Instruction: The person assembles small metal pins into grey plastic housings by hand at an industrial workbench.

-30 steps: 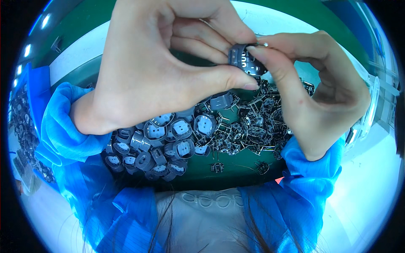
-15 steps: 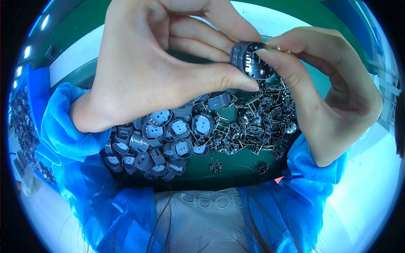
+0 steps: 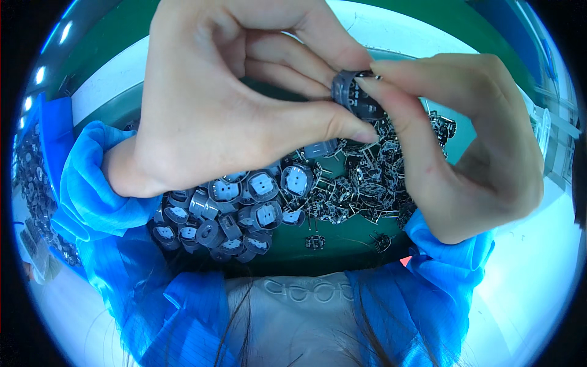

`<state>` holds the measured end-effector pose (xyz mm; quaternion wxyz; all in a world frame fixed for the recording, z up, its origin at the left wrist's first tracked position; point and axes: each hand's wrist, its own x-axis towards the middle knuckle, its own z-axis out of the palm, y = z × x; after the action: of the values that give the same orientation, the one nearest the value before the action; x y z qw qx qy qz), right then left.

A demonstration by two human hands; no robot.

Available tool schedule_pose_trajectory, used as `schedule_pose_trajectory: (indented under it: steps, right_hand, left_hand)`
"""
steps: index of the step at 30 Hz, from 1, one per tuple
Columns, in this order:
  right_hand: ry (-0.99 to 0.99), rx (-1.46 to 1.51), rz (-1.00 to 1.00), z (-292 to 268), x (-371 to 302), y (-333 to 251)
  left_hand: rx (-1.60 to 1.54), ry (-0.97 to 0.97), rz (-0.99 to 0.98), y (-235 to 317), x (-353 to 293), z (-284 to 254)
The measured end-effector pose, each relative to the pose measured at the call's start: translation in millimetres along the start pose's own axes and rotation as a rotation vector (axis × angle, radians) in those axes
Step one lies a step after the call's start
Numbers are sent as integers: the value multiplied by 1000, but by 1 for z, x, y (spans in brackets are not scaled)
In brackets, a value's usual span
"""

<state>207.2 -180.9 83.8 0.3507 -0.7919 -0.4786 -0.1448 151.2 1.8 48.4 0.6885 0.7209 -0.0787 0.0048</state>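
Between the thumb and fingers of my left hand (image 3: 202, 116) is a small round grey plastic housing (image 3: 342, 85), tilted with its open side to the right. A black circuit board (image 3: 368, 107) with silver contacts sits at that opening; how deep it lies in the housing cannot be told. My right hand (image 3: 474, 140) pinches the board's edge with thumb and index finger, hiding most of its metal pins. Below my left hand lies a heap of grey housings (image 3: 266, 214) with pale inner faces. Beside it, below my right hand, many loose pinned boards (image 3: 361, 192) are piled.
A green work surface (image 3: 339, 233) lies under both heaps, with two boards (image 3: 315, 242) apart near its front edge. At the far left stands a blue bin (image 3: 56, 131) with more grey parts (image 3: 36, 183). A white strip (image 3: 391, 30) borders the far side.
My right thumb and index finger have moved slightly left, closer against the housing. The board's face has turned and shows less. My left hand keeps nearly the same place.
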Motion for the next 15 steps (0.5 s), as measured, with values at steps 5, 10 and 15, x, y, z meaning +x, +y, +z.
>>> schedule_pose_trajectory:
  steps: [5, 10, 15]
  right_hand:
    - [-172, 74, 200, -8, 2, 1]
    - [-322, 870, 692, -13, -2, 19]
    - [-354, 993, 704, -13, -3, 27]
  left_hand:
    - [62, 20, 47, 7, 1, 1]
    - [538, -54, 356, 18, 1, -10]
    - [688, -221, 542, 31, 20, -15]
